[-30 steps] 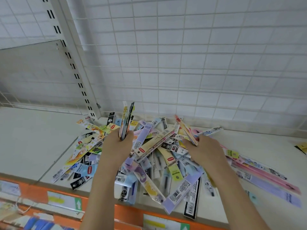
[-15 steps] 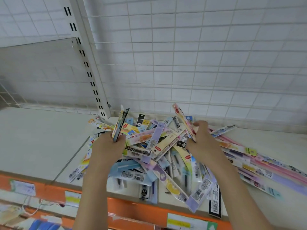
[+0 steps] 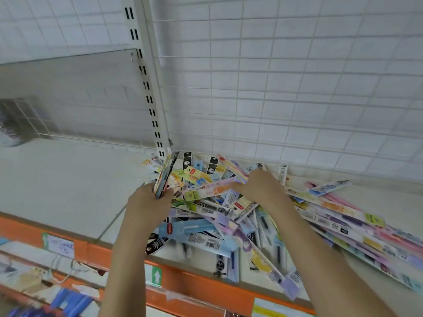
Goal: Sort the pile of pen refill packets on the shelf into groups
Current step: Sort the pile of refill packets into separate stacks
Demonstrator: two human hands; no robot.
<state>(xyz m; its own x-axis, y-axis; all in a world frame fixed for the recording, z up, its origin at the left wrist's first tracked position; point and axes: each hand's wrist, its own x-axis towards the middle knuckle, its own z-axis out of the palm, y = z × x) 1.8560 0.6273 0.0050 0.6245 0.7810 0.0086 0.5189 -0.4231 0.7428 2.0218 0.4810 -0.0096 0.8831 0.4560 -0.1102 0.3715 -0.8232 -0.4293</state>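
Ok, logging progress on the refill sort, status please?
Left hand grips a small upright bundle of packets. Right hand reaching into the pile, grip unclear. Pile mostly unsorted on the shelf. Nothing blocking.

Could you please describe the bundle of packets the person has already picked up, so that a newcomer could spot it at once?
Start at the slotted upright post on the back wall and follow it down to the pile of packets on the shelf. At the pile's left edge, the left hand grips a thin bundle. It alone stands upright; the other packets lie flat.
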